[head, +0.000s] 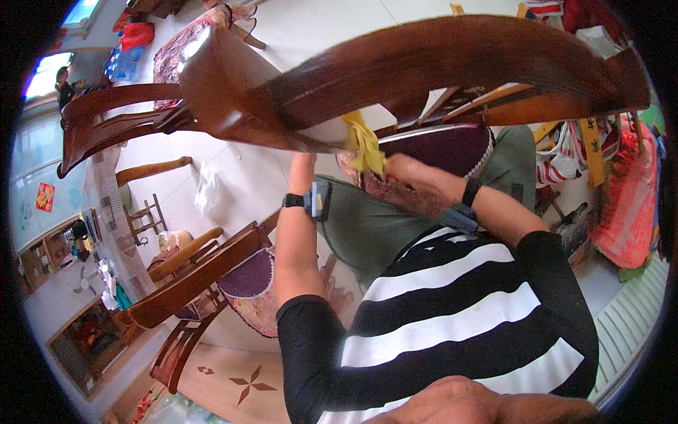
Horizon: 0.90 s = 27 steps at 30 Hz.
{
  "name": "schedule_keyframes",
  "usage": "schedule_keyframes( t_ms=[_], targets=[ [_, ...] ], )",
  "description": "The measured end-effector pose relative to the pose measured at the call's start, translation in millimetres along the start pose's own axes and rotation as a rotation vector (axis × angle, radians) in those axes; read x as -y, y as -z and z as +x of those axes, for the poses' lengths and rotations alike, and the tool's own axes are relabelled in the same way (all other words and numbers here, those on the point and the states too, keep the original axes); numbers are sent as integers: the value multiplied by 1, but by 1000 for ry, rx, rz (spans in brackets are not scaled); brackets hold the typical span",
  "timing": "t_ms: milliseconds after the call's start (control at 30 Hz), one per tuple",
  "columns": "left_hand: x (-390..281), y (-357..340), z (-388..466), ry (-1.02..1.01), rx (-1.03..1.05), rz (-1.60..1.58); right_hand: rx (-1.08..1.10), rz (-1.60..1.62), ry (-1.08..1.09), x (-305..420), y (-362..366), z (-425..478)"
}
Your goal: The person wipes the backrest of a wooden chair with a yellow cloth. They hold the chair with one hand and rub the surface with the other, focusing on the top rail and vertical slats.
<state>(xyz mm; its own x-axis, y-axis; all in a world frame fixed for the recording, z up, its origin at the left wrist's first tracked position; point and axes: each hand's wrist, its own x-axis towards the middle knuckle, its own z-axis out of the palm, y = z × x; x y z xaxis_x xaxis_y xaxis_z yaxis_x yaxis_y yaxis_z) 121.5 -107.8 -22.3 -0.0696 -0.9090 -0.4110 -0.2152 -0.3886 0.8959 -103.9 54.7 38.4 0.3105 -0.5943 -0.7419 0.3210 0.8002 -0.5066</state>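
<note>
A glossy dark-brown wooden chair (434,63) spans the upper view, close to the camera, its curved rail running to the right. Bunched in my right hand (410,170) is a yellow cloth (366,143), which hangs at the lower edge of the wood. That hand is slightly blurred. My left hand (303,161) reaches up to the underside of the chair's wood, and its fingers are hidden behind it. Below the rail shows a dark purple cushion (439,151) with a pale braided trim.
Another wooden chair with a purple cushion (246,273) stands at lower left. A white plastic bag (207,188) lies on the tiled floor. Red fabric (625,212) hangs at right, by a white radiator (633,323). Another person (64,90) stands far left.
</note>
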Motion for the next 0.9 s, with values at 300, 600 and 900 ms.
schedule_keyframes(
  t_ms=[300, 600, 900],
  targets=[
    [-3, -7, -9, -15, 15, 13, 80, -480, 64, -45, 12, 4],
    [-21, 27, -5, 11, -64, -49, -71, -374, 42, 8, 12, 11],
    [-9, -1, -11, -39, -80, -43, 141, -617, 224, -15, 19, -4]
  ],
)
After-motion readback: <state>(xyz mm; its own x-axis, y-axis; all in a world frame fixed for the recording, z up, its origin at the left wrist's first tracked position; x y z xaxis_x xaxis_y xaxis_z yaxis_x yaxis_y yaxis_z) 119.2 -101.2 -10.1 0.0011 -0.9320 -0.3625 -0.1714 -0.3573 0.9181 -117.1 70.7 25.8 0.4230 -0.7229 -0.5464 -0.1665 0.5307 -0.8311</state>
